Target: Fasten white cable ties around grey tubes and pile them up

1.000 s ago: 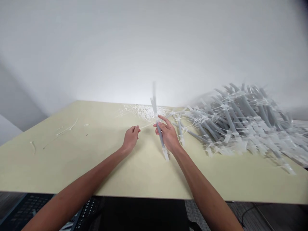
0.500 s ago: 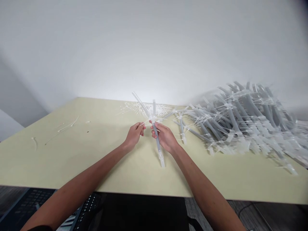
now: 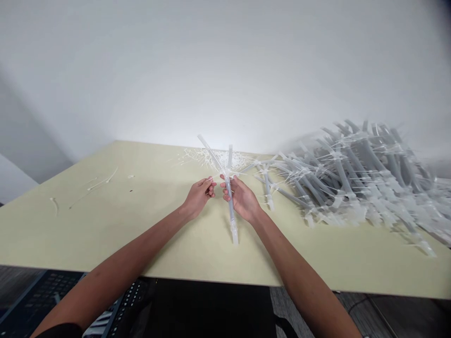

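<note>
A Y-shaped clear tube assembly (image 3: 229,199) stands tilted between my hands, its two thinner branches pointing up and away and its white end piece near the table. My right hand (image 3: 243,197) holds the stem just below the joint, fingers around it. To the left, my left hand (image 3: 201,195) is closed in a pinch on the thin white tail of a cable tie (image 3: 219,175) that runs to the joint. Behind the joint lies a heap of loose white cable ties (image 3: 207,158).
A big pile of similar tube assemblies (image 3: 338,173) covers the right of the table (image 3: 116,244). Several loose cable ties (image 3: 102,184) and a short curved strip (image 3: 54,206) lie at left. A wall rises behind; a dark blue crate (image 3: 38,300) stands below the front edge.
The tube assembly has turned slightly in my right hand, its branches shifting right and its lower end left. The right fingers have loosened a little; the left hand keeps its pinch.
</note>
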Available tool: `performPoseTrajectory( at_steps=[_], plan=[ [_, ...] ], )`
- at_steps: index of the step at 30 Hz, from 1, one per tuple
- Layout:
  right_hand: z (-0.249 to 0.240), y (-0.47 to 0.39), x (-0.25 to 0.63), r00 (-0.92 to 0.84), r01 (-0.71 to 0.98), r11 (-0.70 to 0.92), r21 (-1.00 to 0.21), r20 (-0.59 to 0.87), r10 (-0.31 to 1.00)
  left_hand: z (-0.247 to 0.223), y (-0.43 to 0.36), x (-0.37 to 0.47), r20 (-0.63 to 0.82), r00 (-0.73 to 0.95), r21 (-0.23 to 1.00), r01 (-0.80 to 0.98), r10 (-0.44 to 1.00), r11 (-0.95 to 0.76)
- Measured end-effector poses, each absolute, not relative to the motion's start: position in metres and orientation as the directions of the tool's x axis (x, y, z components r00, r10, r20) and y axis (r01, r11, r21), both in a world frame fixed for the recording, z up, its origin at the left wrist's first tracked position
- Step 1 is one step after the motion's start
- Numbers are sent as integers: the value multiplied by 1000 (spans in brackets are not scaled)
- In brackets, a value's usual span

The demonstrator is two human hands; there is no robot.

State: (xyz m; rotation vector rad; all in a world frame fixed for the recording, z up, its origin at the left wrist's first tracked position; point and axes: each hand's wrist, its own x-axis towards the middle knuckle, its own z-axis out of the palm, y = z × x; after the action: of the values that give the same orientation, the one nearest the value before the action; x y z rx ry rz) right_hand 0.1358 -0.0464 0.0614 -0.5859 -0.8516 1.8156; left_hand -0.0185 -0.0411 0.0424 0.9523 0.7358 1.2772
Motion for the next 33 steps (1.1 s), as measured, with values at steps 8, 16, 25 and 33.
performPoseTrajectory(
  at_steps=[8,16,25,33],
  plan=[
    [59,-45,137,-264,-521,-156,-839,-15,965,39,-43,-20,144,128,970,-215,981,-115],
    [57,-45,135,-248,-454,-87,-887,32,968,43,-47,-11,188,245,919,-386,951,-82],
    [52,-44,130,-198,-413,-21,-910,68,978,39,-46,-8,173,269,890,-455,947,-34],
    [51,-45,127,-185,-437,-15,-899,74,980,38,-48,-6,102,243,887,-460,965,22]
  ],
)
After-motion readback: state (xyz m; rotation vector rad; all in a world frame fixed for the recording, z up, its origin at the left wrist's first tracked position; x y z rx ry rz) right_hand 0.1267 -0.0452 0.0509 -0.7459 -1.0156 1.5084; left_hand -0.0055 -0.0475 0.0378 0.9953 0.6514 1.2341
